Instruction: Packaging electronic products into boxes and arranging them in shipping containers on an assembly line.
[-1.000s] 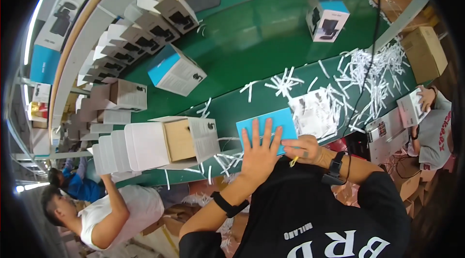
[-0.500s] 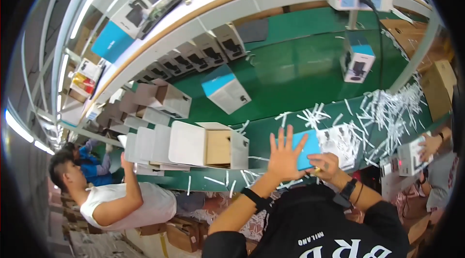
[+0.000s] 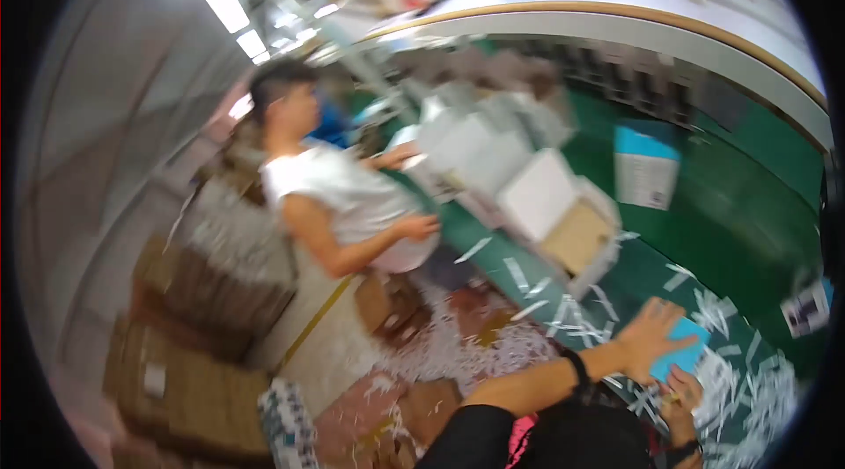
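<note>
A blue-and-white carton lies on the green bench in front of me, its blue face (image 3: 685, 348) toward my hands. My left hand (image 3: 650, 342) rests flat across that blue face with its fingers stretched out. Against the carton's near edge, my right hand (image 3: 680, 397) is closed, with a small yellowish spot at its fingers; motion blur hides what it grips, if anything. White paper strips (image 3: 735, 390) are heaped beside the carton's white printed face. To the left of my hands stands an open white carton with a brown cardboard interior (image 3: 576, 236).
More open white cartons (image 3: 480, 152) line the bench toward a person in a white sleeveless top (image 3: 339, 201). A blue-and-white carton (image 3: 647, 179) stands farther back, another (image 3: 805, 309) at the right. Brown cardboard stacks (image 3: 194, 394) and paper strips (image 3: 475, 337) cover parts of the floor.
My view has swung left, shifting the bench and my hands to the lower right. My hands stay at the blue-faced carton. The person in white has lowered a raised hand.
</note>
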Demonstrator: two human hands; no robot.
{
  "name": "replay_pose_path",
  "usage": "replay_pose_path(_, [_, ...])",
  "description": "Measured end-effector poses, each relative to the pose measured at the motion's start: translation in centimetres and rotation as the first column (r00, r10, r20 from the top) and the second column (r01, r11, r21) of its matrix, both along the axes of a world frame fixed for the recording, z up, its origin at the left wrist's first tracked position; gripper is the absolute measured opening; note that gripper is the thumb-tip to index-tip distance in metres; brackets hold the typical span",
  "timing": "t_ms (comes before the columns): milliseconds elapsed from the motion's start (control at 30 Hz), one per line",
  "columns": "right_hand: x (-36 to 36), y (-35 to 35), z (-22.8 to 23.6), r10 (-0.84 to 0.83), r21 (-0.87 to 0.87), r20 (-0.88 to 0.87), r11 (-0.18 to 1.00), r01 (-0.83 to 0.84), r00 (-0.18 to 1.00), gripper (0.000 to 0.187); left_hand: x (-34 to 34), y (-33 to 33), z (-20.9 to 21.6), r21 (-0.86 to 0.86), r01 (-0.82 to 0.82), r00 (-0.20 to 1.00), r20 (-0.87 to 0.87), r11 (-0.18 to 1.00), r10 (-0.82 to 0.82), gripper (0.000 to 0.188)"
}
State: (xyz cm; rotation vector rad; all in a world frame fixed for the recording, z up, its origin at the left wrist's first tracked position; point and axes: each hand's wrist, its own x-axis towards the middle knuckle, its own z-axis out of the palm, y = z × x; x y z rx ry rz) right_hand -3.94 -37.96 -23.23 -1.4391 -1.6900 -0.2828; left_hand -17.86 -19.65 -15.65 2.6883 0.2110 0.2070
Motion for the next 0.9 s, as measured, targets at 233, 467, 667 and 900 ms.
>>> replay_pose_path(233, [6.9,-0.6,1.2,0.254,-0.242,-0.203,0.923,-0.300,0.946,0.025,0.9,-1.2,2.3,0.176,-0.122,0.993,0.027,0.977,0.119,0.121])
replay_pose_path(467, [6.5,0.4,-0.7,0.239,-0.128,-0.275,0.951,-0.281,0.932,0.024,2.5,-1.4,0.9,0.128,-0.164,0.980,-0.087,0.978,0.176,0.122])
replay_pose_path(667, [6.1,0.1,0.8,-0.150,-0.071,-0.578,0.988,0.134,0.802,0.031,-2.1,-0.2,-3.7,-0.016,-0.499,0.848,0.195,0.866,0.492,0.113])
replay_pose_path(900, [6.1,-1.0,8.1,-0.035,-0.105,-0.858,0.988,-0.109,0.512,0.039,-13.3,-1.9,-6.8,-0.971,0.170,0.551,-0.047,-0.167,0.833,0.098])
